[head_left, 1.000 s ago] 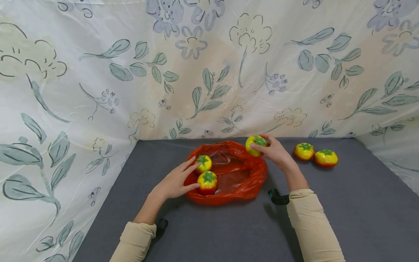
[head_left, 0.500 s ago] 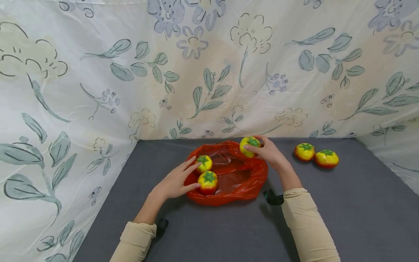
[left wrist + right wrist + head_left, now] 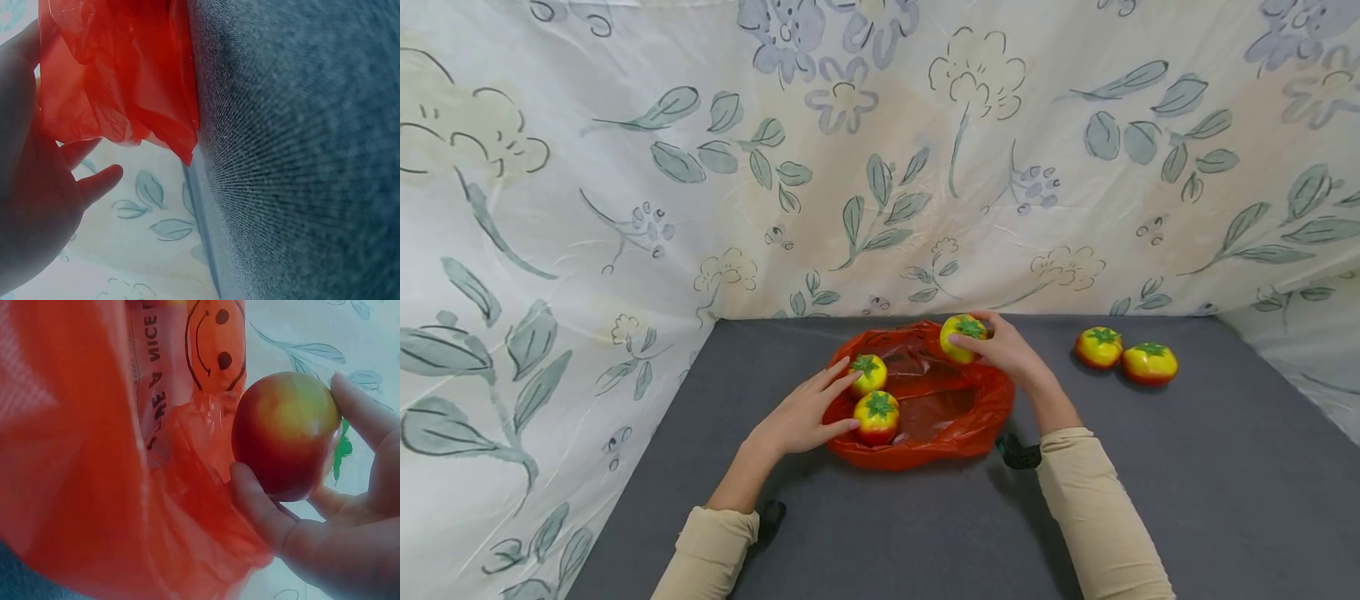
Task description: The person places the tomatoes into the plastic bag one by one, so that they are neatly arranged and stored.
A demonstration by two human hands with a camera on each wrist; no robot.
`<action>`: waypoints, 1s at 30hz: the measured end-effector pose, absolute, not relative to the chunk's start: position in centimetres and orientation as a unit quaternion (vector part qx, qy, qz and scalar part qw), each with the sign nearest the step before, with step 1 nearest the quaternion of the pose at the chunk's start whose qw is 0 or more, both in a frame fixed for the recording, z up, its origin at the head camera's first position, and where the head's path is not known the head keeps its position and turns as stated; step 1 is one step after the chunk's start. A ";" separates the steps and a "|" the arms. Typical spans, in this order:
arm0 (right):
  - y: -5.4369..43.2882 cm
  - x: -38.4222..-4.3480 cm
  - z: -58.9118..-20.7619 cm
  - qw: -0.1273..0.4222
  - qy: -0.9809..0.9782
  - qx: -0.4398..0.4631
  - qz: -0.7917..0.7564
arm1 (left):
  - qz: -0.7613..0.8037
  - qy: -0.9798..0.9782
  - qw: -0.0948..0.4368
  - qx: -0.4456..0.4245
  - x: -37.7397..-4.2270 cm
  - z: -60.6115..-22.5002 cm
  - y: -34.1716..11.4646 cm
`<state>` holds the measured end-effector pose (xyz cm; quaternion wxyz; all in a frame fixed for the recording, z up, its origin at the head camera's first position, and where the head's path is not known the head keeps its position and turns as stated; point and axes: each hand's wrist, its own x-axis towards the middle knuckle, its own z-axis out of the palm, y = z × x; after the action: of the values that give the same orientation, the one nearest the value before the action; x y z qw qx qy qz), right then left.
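Observation:
In the head view, a red plastic bag (image 3: 940,454) lies on the grey table with its mouth spread upward. My right hand (image 3: 1011,350) grips a glossy yellow-and-red tomato-like fruit (image 3: 957,343) with a green leafy top, above the bag's back right rim. The right wrist view shows this fruit (image 3: 284,434) between thumb and fingers, beside the printed bag. My left hand (image 3: 797,417) rests at the bag's left rim, its fingers spread. Close to those fingertips, two similar fruits (image 3: 877,419) sit inside the bag. The left wrist view shows its fingers partly behind red plastic (image 3: 125,69).
Two more yellow-and-red fruits (image 3: 1150,364) sit side by side at the table's back right. A flower-patterned cloth (image 3: 880,208) hangs behind the table and down its sides. A dark wrist device (image 3: 1018,452) sticks out beside the right sleeve.
My right hand has carried its fruit leftward and slightly down, from the bag's right rim to over its mouth. My left hand and the two fruits beside it stay in place.

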<state>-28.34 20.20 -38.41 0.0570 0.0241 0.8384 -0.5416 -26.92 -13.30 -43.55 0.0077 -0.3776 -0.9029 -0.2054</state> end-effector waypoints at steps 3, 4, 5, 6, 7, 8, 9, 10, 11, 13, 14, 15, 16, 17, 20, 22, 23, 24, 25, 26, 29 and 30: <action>19.9 -28.3 -38.5 0.055 0.837 0.018 -0.544 | -0.205 -0.902 0.008 -0.380 -26.9 -43.5 -13.4; 19.8 -28.3 -38.5 0.056 0.837 0.016 -0.544 | -0.205 -0.902 0.008 -0.380 -26.9 -43.5 -13.4; 19.7 -28.3 -38.5 0.057 0.837 0.015 -0.544 | -0.205 -0.902 0.008 -0.381 -26.9 -43.5 -13.4; 19.6 -28.4 -38.5 0.059 0.836 0.016 -0.545 | -0.206 -0.901 0.009 -0.382 -26.9 -43.5 -13.4; 19.5 -28.4 -38.6 0.059 0.836 0.015 -0.545 | -0.206 -0.901 0.009 -0.382 -26.9 -43.5 -13.4; 19.4 -28.4 -38.6 0.060 0.836 0.014 -0.545 | -0.205 -0.901 0.010 -0.383 -26.9 -43.5 -13.5; 19.3 -28.4 -38.6 0.061 0.837 0.013 -0.544 | -0.205 -0.901 0.010 -0.383 -26.9 -43.5 -13.5; 19.2 -28.4 -38.6 0.060 0.837 0.012 -0.543 | -0.204 -0.901 0.010 -0.384 -26.9 -43.5 -13.5; 19.1 -28.4 -38.6 0.059 0.839 0.011 -0.541 | -0.203 -0.900 0.010 -0.385 -26.9 -43.5 -13.5; 18.8 -28.4 -38.5 0.057 0.840 0.009 -0.539 | -0.201 -0.901 0.010 -0.385 -26.9 -43.5 -13.5; 18.5 -28.4 -38.5 0.056 0.841 0.008 -0.538 | -0.201 -0.900 0.010 -0.385 -26.9 -43.5 -13.5; 18.4 -28.5 -38.6 0.056 0.843 0.006 -0.535 | -0.202 -0.900 0.010 -0.386 -26.9 -43.5 -13.6; 18.2 -28.5 -38.6 0.056 0.844 0.005 -0.533 | -0.202 -0.900 0.011 -0.385 -26.8 -43.5 -13.6; 18.0 -28.6 -38.7 0.057 0.846 0.004 -0.531 | -0.203 -0.900 0.012 -0.385 -26.8 -43.6 -13.6; 17.4 -28.8 -39.1 0.062 0.849 0.002 -0.525 | -0.203 -0.900 0.013 -0.386 -26.8 -43.6 -13.5; 17.1 -28.9 -39.3 0.067 0.850 0.006 -0.523 | -0.202 -0.900 0.014 -0.387 -26.8 -43.6 -13.5; 17.0 -29.0 -39.4 0.069 0.850 0.008 -0.522 | -0.202 -0.900 0.014 -0.387 -26.8 -43.6 -13.5; 16.9 -29.1 -39.5 0.070 0.850 0.009 -0.522 | -0.202 -0.900 0.013 -0.386 -26.7 -43.6 -13.5; 16.8 -29.1 -39.6 0.071 0.850 0.011 -0.522 | -0.202 -0.900 0.013 -0.386 -26.7 -43.6 -13.5; 16.7 -29.1 -39.6 0.072 0.850 0.011 -0.522 | -0.202 -0.900 0.013 -0.385 -26.7 -43.6 -13.5; 16.4 -29.2 -39.7 0.072 0.849 0.009 -0.523 | -0.200 -0.901 0.013 -0.384 -26.7 -43.6 -13.5; 16.3 -29.1 -39.7 0.073 0.849 0.009 -0.523 | -0.199 -0.902 0.013 -0.384 -26.7 -43.7 -13.5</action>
<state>-29.13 16.28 -39.71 0.0726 0.0095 0.8495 -0.5226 -26.72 -13.52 -43.67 0.0130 -0.3839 -0.9016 -0.1988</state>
